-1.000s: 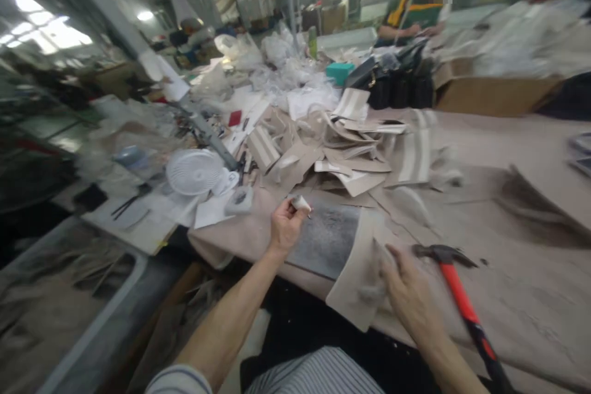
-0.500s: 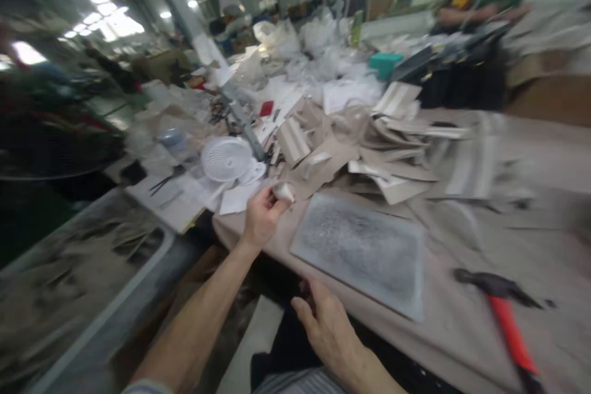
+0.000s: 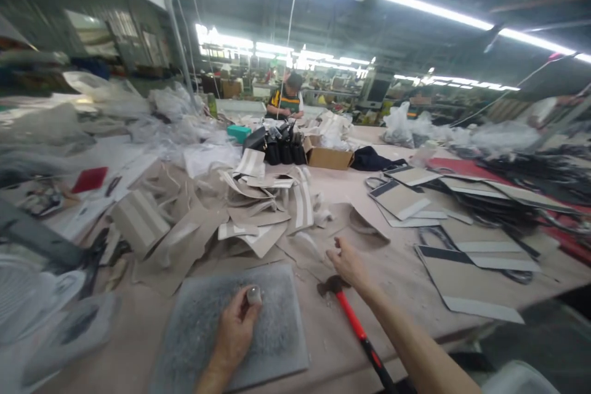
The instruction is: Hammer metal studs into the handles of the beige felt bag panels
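My left hand [image 3: 234, 327] is closed around a small, rounded, whitish object [image 3: 253, 295] with a shiny end, too blurred to name exactly. It is over a grey flat slab [image 3: 281, 345] with a worn, dusty surface. My right hand [image 3: 349, 263] reaches out past the head of a hammer [image 3: 353, 314] with a red and black handle. Its fingers are apart and nothing shows in them. Just beyond its fingertips lies a curved beige piece [image 3: 364, 226] of sheet material.
Beige and white cut pieces [image 3: 253, 221] lie heaped behind the slab. Flat panels with dark and white strips [image 3: 466, 280] are stacked at the right. Black bags [image 3: 281, 148] and a cardboard box [image 3: 330, 158] stand farther back, near a seated person [image 3: 289, 98]. A white fan [image 3: 28, 295] is at left.
The view has swung right and up. My left hand, with the small object, has gone from the table edge to over the slab. My right hand has risen from near my lap to beyond the hammer.
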The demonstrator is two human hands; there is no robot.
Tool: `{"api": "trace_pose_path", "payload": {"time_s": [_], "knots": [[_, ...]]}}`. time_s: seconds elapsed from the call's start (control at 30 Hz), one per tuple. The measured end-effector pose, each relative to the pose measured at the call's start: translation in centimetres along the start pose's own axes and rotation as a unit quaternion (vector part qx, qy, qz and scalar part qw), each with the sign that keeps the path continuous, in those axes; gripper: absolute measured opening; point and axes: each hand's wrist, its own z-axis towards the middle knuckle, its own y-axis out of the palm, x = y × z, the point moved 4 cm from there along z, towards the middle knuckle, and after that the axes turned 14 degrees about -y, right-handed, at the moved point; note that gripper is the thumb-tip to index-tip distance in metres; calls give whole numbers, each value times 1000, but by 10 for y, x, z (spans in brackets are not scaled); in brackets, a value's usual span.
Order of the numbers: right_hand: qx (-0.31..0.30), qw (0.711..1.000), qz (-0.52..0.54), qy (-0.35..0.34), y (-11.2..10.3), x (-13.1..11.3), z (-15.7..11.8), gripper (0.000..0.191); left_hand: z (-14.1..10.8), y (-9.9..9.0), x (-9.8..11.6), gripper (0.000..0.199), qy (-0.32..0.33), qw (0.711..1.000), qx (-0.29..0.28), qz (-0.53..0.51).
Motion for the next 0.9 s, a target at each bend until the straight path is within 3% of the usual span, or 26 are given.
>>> {"api": "trace_pose_path", "payload": {"time_s": [0.13,0.23,0.3,0.4,0.5,0.6,0.8,0.9], "knots": [[-63,996,-26,-63,22,1,23,61,5,-1,-7,36,-1,1000,-12,-4],[-112,987,-55,-100,38,-17,40,48,6,-3,-1,32,14,1000,-5,5],[-130,982,-77,-116,37,-30,50,36,5,-2,2,30,16,1000,-2,7],[-119,976,-104,-151,22,-48,54,36,4,-2,1,29,11,1000,-5,2],[-95,971,-122,-183,8,-64,32,47,4,-2,0,28,9,1000,-5,-7],[-72,968,-129,-201,10,-77,-11,56,5,-2,1,28,7,1000,-6,-25],[116,956,-108,-246,15,-104,-79,52,6,-2,0,30,-7,998,-13,-57],[125,966,-60,-220,11,-114,-97,52,5,-2,0,31,-14,998,-5,-66]]}}
